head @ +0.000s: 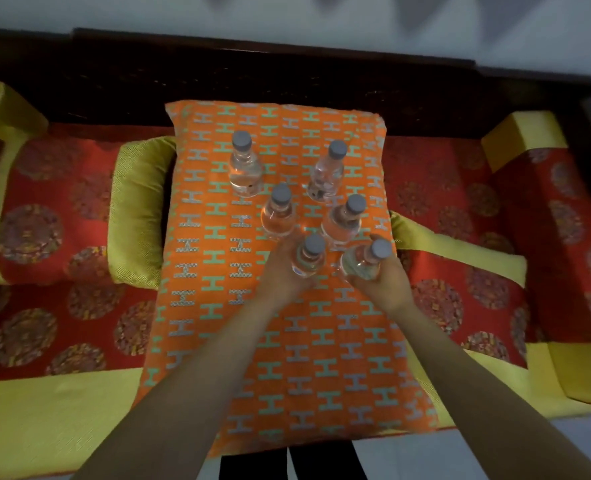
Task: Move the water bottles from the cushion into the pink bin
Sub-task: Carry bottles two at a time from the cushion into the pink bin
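Note:
Several clear water bottles with grey caps stand upright on an orange patterned cushion. My left hand grips the near-middle bottle around its body. My right hand grips the near-right bottle, which leans a little to the right. Behind them stand a centre-left bottle, a centre-right bottle, a far-left bottle and a far-right bottle. The pink bin is not in view.
The cushion lies on a dark wooden sofa with red and yellow seat pads. A green-yellow bolster sits left of the cushion, and yellow armrest pads stand at both ends. Grey floor shows at the bottom right.

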`<state>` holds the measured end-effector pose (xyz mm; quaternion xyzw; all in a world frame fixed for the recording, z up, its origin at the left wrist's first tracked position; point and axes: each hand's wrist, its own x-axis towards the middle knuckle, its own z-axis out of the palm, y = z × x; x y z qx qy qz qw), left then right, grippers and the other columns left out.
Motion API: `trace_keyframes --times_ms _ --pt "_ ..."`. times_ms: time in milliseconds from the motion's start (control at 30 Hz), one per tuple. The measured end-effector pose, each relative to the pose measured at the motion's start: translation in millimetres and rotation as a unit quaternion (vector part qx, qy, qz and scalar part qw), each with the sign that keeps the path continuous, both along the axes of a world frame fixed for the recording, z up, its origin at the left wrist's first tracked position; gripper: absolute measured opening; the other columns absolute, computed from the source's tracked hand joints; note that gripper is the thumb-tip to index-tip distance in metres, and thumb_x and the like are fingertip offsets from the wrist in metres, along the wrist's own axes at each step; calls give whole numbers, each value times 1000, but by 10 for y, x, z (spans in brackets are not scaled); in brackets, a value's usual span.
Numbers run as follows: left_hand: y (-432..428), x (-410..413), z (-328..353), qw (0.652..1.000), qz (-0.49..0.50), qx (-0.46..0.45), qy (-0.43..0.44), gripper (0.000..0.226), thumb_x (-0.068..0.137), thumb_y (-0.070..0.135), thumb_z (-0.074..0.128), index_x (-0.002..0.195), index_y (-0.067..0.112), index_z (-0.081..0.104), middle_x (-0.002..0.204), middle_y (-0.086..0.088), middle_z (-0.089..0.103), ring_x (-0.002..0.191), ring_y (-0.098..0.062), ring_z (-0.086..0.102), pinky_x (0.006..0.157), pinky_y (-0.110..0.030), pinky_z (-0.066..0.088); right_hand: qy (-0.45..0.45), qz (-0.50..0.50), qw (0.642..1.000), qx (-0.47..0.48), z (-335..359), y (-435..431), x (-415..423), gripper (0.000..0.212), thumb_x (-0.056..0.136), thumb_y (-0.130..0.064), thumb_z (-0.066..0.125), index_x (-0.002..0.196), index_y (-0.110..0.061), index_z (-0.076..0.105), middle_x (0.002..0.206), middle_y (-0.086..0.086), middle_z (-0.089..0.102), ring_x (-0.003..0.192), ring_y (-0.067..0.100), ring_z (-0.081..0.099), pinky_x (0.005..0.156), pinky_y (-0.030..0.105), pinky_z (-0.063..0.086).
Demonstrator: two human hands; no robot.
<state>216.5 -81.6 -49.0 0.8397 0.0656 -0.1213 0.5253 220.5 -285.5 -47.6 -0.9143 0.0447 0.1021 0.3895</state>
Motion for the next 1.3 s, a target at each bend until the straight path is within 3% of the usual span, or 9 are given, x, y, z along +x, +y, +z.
trace_keyframes --times_ms 133,433,533,633,767,933,1067,1133,1300 --pt "33 0 6 1000 13 8 -9 63 66 23 83 121 24 53 116 5 64 106 -15 59 86 -29 48 -4 -3 1000 1 -63 -2 -4 54 71 -23 80 116 -18 51 106 2 63 96 20 62 76 32 47" --pt "305 -62 200 999 29 -14 -10 70 60 28 88 121 27 53 104 14 62 94 -8 59 73 -12 40 19 -85 995 39 48 66 44 65 65 -18 84 120 -16 49 98 -5 61 85 16 60 68 28 46" --pt "382 -49 357 999 25 -19 -12 63 60 32 87 114 33 54 102 15 62 92 -7 59 76 -18 44 4 -122 989 82 214 118 5 60 65 -18 84 116 -24 52 95 -8 63 81 9 62 64 21 45" --pt "385 -30 580 998 21 -44 -28 60 63 32 85 114 35 53 96 23 61 82 11 57 71 -8 43 -30 -135 981 139 451 124 -78 51 65 -20 86 107 -27 57 93 -11 68 78 -1 65 66 14 50" --pt "267 -17 838 994 8 -69 -79 58 65 32 84 114 34 54 103 21 61 85 19 55 67 -2 41 -87 -157 969 170 821 19 -202 46 65 -18 85 104 -30 61 98 -5 69 83 7 66 70 24 52" --pt "-100 6 1074 988 -67 -82 -113 64 64 37 85 119 28 55 112 16 63 96 9 58 76 -10 46 -161 -237 950 126 1129 -444 -473 56 52 -42 80 104 -27 64 103 0 66 92 14 62 78 30 49" --pt "-586 -44 1275 980 -119 -85 -132 60 67 28 84 115 37 50 103 31 56 88 22 54 70 0 40 -184 -293 933 97 1379 -957 -825 51 57 -30 85 103 -32 63 104 0 62 94 17 61 84 39 52" --pt "-859 -111 1364 975 -151 -86 -136 57 67 27 84 115 34 54 103 27 60 89 16 57 72 -4 43 -195 -322 923 82 1479 -1241 -1057 49 60 -24 86 100 -36 60 104 0 59 93 17 60 85 43 51" --pt "-1695 -313 1536 960 -209 -109 -153 58 58 18 90 110 27 64 94 14 71 83 7 64 76 -14 50 -214 -381 899 40 1698 -2035 -1706 51 59 -33 82 105 -35 61 104 1 62 92 19 63 82 44 54"
